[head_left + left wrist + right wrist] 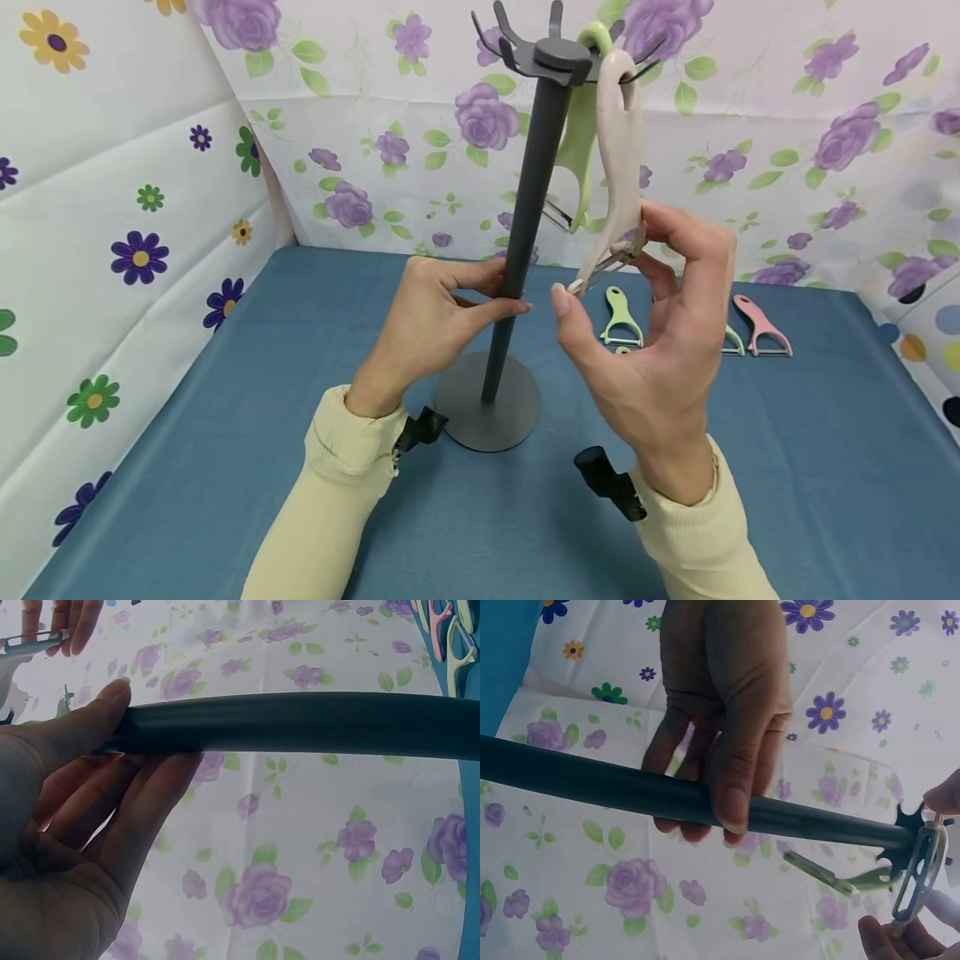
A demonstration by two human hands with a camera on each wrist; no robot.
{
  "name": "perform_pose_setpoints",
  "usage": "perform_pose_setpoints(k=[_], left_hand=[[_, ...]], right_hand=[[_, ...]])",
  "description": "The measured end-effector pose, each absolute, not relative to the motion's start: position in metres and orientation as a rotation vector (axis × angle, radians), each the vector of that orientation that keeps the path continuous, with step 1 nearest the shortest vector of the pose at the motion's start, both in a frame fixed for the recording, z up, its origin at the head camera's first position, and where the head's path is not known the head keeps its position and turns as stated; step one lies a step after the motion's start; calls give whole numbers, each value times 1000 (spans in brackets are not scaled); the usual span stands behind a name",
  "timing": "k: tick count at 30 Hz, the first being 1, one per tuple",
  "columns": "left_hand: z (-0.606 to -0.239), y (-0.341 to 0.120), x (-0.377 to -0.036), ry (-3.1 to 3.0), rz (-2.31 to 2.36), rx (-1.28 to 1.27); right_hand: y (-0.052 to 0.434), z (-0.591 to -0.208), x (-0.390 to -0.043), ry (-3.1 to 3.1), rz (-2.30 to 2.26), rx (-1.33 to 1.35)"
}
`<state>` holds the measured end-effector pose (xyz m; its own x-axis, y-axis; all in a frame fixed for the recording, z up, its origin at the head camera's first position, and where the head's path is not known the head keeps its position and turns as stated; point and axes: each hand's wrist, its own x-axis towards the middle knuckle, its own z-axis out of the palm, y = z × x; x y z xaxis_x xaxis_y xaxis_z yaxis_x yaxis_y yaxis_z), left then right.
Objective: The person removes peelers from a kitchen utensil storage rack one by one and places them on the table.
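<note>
Upright on the blue table [225,467], my left hand [427,321] gripping the grey stand's pole [525,225], my right hand [660,333] pinching the beige peeler [624,167] hanging from a hook, more peelers [761,327] lying far right.

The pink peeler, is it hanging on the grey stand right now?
No, the pink peeler lies flat on the blue table, to the right of the grey stand, whose hooks hold only a beige peeler and a green peeler.
</note>
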<state>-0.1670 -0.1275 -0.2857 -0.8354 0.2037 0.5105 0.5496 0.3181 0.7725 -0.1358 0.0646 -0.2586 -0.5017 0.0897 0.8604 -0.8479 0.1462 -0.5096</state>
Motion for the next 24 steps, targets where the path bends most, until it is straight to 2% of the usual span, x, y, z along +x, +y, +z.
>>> perform_pose_setpoints(k=[24], left_hand=[[-285,-133,-168,-2302,-1512,-651]], right_hand=[[71,-252,-130,-1638,1442,734]])
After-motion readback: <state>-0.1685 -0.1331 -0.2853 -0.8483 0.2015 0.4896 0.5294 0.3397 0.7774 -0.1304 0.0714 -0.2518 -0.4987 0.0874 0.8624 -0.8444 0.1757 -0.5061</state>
